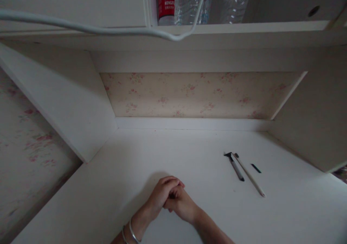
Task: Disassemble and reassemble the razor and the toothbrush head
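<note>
My left hand (pixel 161 196) and my right hand (pixel 181 202) are clasped together just above or on the white desk. The left fingers wrap over the right hand, and the right hand is curled closed against the left one. No object shows between them, though the inside of the clasp is partly hidden. Two silver bangles (pixel 132 231) circle the left wrist. To the right, apart from both hands, lie a small T-shaped tool (pixel 236 168) with a grey handle and black head, a thin white stick (pixel 249 175) with a dark tip, and a short black strip (pixel 256 168).
The white desk (pixel 121 179) has side panels at left (pixel 65 103) and right (pixel 306 121). Overhead, a shelf (pixel 217 38) holds clear plastic bottles, one with a red label (pixel 166 2). A white cable (pixel 108 30) hangs across its front. Floral wallpaper (pixel 189 94) covers the back.
</note>
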`<state>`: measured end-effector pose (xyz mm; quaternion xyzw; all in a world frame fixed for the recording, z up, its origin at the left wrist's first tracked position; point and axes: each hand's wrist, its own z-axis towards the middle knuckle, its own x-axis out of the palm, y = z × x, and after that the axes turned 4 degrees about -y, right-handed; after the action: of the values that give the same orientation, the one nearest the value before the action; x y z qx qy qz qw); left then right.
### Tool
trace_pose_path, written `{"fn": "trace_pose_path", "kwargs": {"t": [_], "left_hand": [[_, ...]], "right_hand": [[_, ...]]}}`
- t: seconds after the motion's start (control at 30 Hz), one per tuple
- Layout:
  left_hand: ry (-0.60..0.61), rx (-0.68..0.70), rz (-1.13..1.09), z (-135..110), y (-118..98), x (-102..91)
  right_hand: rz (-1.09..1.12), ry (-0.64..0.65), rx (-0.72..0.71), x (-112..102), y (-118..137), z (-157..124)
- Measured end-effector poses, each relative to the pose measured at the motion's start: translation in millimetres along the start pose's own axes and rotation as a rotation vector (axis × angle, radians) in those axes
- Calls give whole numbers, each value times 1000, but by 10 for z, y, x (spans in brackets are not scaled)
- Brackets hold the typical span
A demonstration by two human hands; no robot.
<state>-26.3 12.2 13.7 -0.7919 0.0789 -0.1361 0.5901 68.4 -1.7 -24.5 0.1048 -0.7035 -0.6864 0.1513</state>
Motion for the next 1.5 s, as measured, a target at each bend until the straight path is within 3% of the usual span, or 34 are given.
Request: {"fn": "trace_pose_path", "kwargs": {"t": [0.87, 1.0, 1.13, 1.2, 1.33, 1.5], "left_hand": [[-12, 40, -15, 10, 46, -2], [7, 32, -49, 36, 61, 4], [27, 57, -69, 71, 90, -17], [31, 73, -81, 77, 100, -32], [52, 53, -91, 67, 95, -47], [66, 40, -54, 52, 83, -38]], "right_hand": [[-46, 26, 24, -8, 9, 6], [-90, 125, 58, -128, 128, -30], [-160, 195, 105, -449, 345, -141], [-264, 68, 109, -678, 422, -196], [-654, -610, 85, -1212, 455, -298], [-942, -1077, 115, -1718, 377, -467]]}}
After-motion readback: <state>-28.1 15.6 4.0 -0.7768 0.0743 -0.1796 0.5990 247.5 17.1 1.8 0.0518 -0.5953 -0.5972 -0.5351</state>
